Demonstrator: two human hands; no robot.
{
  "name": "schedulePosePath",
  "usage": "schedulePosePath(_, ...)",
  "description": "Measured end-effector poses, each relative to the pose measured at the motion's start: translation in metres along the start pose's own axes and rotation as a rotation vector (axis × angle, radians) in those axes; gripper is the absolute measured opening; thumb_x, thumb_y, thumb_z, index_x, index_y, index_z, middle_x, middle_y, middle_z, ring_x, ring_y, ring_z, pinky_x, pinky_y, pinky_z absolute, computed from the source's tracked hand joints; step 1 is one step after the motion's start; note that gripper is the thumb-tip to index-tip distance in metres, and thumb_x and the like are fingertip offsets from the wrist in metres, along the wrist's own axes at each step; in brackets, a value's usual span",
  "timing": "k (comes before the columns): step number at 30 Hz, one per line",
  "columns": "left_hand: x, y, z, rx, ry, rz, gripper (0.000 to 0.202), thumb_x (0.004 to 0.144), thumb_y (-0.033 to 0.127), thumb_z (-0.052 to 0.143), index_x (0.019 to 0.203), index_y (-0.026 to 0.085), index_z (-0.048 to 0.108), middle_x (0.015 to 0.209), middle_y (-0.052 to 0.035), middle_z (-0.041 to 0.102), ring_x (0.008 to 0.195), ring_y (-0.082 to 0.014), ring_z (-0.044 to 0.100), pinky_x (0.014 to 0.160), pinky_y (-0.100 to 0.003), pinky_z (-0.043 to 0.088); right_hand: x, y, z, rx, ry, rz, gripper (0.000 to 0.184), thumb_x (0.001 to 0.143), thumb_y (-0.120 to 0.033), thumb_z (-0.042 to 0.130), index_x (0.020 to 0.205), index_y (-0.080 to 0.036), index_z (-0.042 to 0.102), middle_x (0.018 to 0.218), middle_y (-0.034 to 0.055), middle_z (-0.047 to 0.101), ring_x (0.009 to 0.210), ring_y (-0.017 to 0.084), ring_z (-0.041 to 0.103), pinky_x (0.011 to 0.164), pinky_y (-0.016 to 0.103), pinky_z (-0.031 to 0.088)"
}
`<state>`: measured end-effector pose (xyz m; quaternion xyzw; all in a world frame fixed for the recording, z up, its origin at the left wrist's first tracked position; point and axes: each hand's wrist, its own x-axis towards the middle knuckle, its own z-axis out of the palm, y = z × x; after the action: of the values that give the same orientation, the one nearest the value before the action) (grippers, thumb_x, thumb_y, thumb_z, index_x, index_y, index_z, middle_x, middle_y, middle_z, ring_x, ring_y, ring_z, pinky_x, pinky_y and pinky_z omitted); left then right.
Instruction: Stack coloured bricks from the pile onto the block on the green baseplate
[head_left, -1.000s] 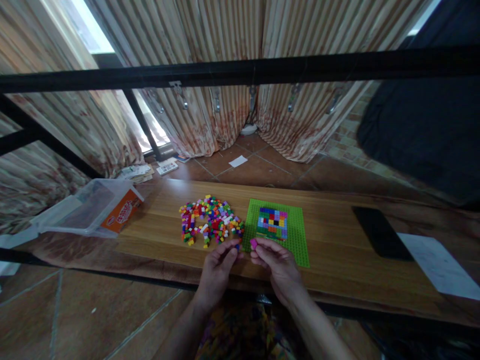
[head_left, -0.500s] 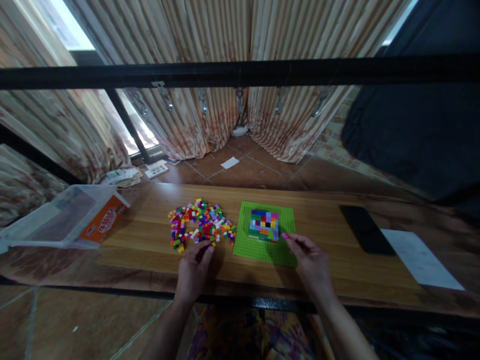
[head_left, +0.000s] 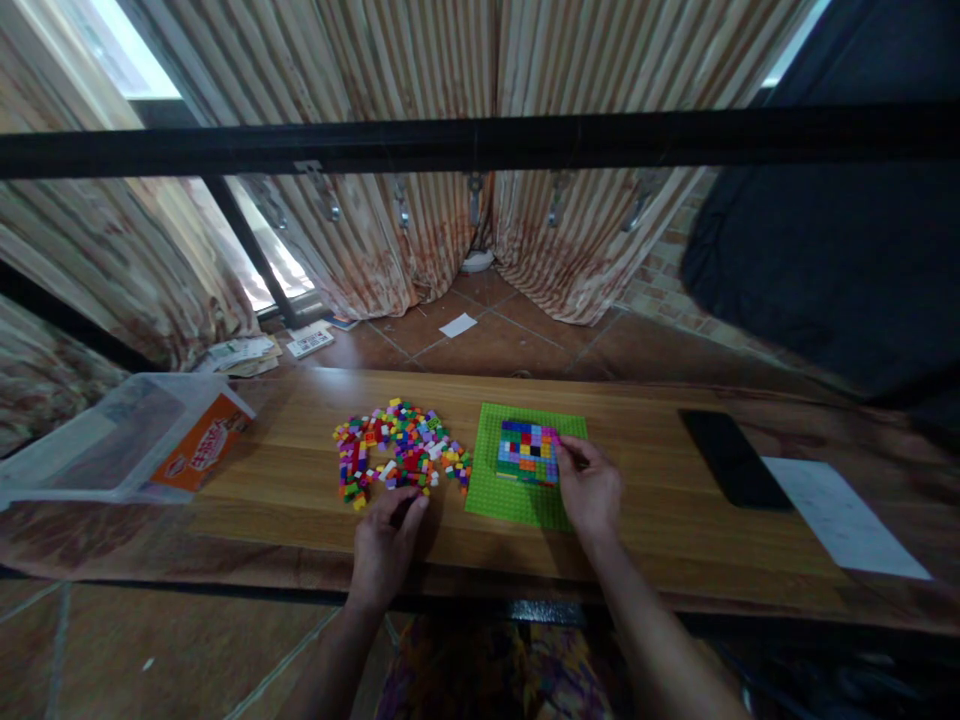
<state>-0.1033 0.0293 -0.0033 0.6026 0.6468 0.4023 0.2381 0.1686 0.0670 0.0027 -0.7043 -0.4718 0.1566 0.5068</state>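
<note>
Right fingers pinch 1 pink brick at the mosaic — left fingers' grip unclear.

No legible txt: white lettering on orange label of clear bin too blurry.

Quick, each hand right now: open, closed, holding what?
Left hand: curled by the loose bricks; whether it holds anything cannot be told.
Right hand: closed, seemingly on a pink brick at the brick build's right edge.
</note>
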Motion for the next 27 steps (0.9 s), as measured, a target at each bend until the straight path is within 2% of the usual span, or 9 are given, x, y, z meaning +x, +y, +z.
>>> schedulePosePath(5, -0.001, -0.002, 0.001, 0.006, -0.001, 0.024, 0.031, 0.081, 0.047, 0.059, 0.093, 0.02, 0.069, 0.09, -0.0057, 0.072, 0.084, -0.0199, 0.067, 0.08, -0.034, 0.054, -0.006, -0.009, 0.0, -0.148, 0.034, -0.043, 0.032, 0.083, -0.04, 0.053, 0.094, -0.016, 0.072, 0.087, 0.0096, 0.071, 0.075, 0.02, 0.065, 0.072, 0.032, 0.049)
schedulePosePath(10, -0.002, -0.003, 0.001, 0.011, 0.003, 0.045, 0.028, 0.082, 0.045, 0.06, 0.092, 0.021, 0.069, 0.09, -0.005, 0.072, 0.084, -0.0196, 0.067, 0.079, -0.033, 0.053, -0.005, -0.008, 0.002, -0.229, 0.045, -0.075, 0.031, 0.083, -0.04, 0.052, 0.093, -0.018, 0.071, 0.082, 0.008, 0.071, 0.071, 0.02, 0.064, 0.068, 0.031, 0.047)
schedulePosePath(20, -0.003, 0.001, 0.0, -0.02, 0.002, 0.041, 0.026, 0.081, 0.044, 0.061, 0.091, 0.021, 0.068, 0.09, -0.0049, 0.072, 0.086, -0.0198, 0.067, 0.079, -0.033, 0.053, -0.001, 0.0, 0.002, -0.172, -0.022, -0.096, 0.034, 0.082, -0.045, 0.054, 0.095, -0.019, 0.073, 0.087, 0.0088, 0.073, 0.075, 0.021, 0.066, 0.072, 0.034, 0.05)
schedulePosePath(27, -0.003, -0.001, 0.001, -0.024, -0.012, 0.038, 0.025, 0.082, 0.043, 0.06, 0.091, 0.021, 0.068, 0.091, -0.0053, 0.071, 0.087, -0.0196, 0.066, 0.08, -0.032, 0.052, 0.004, 0.002, -0.001, -0.132, -0.065, -0.086, 0.031, 0.08, -0.041, 0.056, 0.09, -0.018, 0.075, 0.093, 0.0108, 0.074, 0.08, 0.023, 0.068, 0.077, 0.037, 0.053)
